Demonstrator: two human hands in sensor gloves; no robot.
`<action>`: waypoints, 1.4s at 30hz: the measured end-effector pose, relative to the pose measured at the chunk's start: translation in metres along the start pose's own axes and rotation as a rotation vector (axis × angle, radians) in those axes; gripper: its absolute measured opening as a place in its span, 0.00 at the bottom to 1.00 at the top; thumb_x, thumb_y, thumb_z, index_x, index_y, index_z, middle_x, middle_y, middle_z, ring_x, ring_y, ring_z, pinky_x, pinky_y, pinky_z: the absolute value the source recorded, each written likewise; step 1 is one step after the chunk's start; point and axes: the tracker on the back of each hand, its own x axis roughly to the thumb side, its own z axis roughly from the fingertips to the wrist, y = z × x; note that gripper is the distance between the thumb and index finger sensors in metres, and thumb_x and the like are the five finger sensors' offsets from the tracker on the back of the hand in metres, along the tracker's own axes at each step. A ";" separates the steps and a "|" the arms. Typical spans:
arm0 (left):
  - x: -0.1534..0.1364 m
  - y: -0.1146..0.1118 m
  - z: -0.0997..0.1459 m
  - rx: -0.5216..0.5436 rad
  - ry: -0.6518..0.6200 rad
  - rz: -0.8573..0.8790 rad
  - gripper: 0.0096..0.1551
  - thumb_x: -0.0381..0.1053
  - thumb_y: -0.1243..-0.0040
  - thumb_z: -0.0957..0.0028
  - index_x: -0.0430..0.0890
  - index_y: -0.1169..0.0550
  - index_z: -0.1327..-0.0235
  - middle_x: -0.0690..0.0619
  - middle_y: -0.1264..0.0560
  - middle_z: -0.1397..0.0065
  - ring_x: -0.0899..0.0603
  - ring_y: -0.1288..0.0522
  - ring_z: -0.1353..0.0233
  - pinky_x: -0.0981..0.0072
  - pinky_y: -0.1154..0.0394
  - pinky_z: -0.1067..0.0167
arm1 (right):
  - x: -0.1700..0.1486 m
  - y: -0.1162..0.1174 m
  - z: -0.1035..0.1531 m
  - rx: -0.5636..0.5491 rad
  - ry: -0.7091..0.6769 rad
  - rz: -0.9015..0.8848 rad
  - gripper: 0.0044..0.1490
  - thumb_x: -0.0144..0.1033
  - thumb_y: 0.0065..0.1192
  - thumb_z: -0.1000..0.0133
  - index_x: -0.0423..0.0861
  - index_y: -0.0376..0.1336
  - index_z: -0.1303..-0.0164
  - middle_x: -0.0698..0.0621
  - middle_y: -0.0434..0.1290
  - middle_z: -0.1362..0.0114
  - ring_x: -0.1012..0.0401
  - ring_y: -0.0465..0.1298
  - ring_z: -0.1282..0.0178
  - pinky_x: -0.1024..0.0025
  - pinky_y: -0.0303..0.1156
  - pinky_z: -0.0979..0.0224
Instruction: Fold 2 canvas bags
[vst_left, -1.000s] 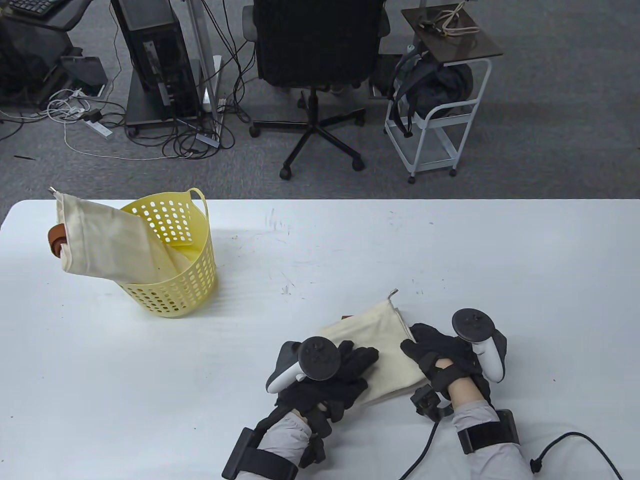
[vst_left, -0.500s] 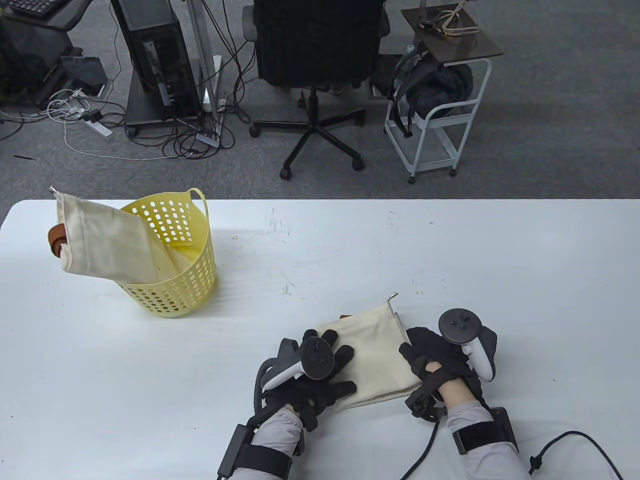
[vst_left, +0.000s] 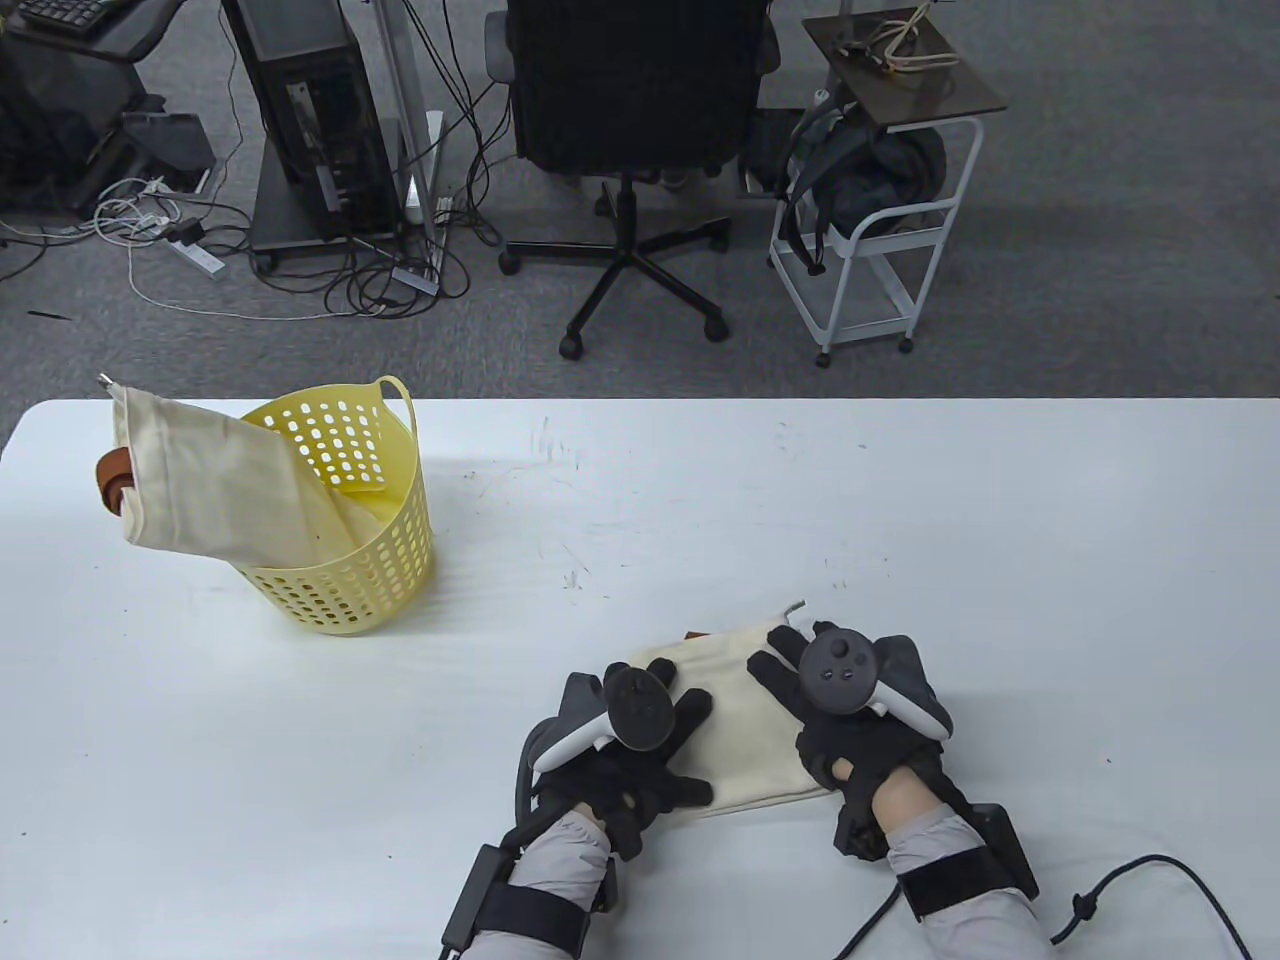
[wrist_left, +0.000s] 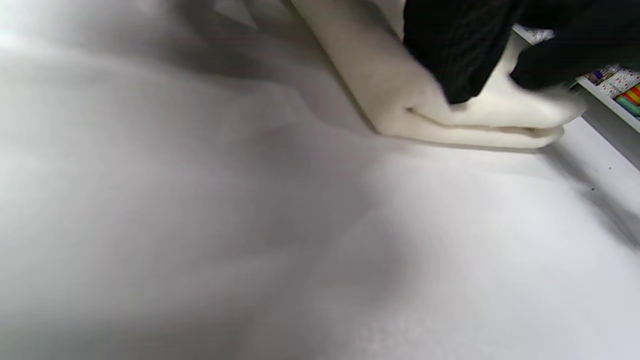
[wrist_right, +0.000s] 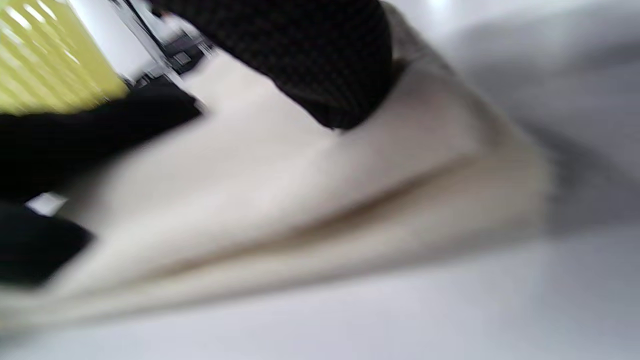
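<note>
A folded cream canvas bag (vst_left: 738, 715) lies flat on the white table (vst_left: 900, 520) near the front edge. My left hand (vst_left: 650, 745) rests spread on its left part, fingers flat. My right hand (vst_left: 835, 710) rests on its right part. The bag's stacked layers show in the left wrist view (wrist_left: 450, 120) and in the right wrist view (wrist_right: 280, 200), with a gloved finger pressing on top in each. A second cream canvas bag (vst_left: 215, 490) with a brown strap hangs out of the yellow basket (vst_left: 350, 560) at the far left.
A black cable (vst_left: 1150, 890) trails from my right wrist at the table's front right. Beyond the far edge stand an office chair (vst_left: 630, 150) and a white cart (vst_left: 870, 240) on the floor.
My right hand has slid left and forward onto the bag from its right edge. My left hand turned and drew back a little. The bag has shifted slightly.
</note>
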 end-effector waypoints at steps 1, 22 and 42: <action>0.000 0.001 0.000 -0.001 -0.004 0.012 0.52 0.61 0.31 0.40 0.66 0.51 0.14 0.57 0.73 0.14 0.37 0.80 0.20 0.26 0.74 0.31 | -0.001 0.003 -0.002 0.029 0.011 -0.001 0.55 0.17 0.68 0.49 0.58 0.41 0.20 0.58 0.31 0.16 0.45 0.26 0.19 0.33 0.29 0.24; 0.031 0.015 -0.012 -0.016 0.041 -0.007 0.22 0.52 0.41 0.33 0.63 0.27 0.26 0.60 0.56 0.11 0.43 0.72 0.15 0.25 0.72 0.30 | 0.025 -0.003 -0.007 0.195 0.090 0.151 0.56 0.40 0.71 0.45 0.50 0.37 0.20 0.46 0.31 0.16 0.42 0.29 0.19 0.32 0.28 0.26; 0.000 0.008 0.008 -0.010 0.076 -0.241 0.56 0.68 0.36 0.44 0.62 0.58 0.17 0.63 0.64 0.13 0.43 0.70 0.15 0.25 0.70 0.30 | -0.002 0.005 0.002 0.168 0.042 0.162 0.51 0.40 0.70 0.49 0.58 0.44 0.21 0.62 0.38 0.17 0.50 0.35 0.16 0.34 0.32 0.22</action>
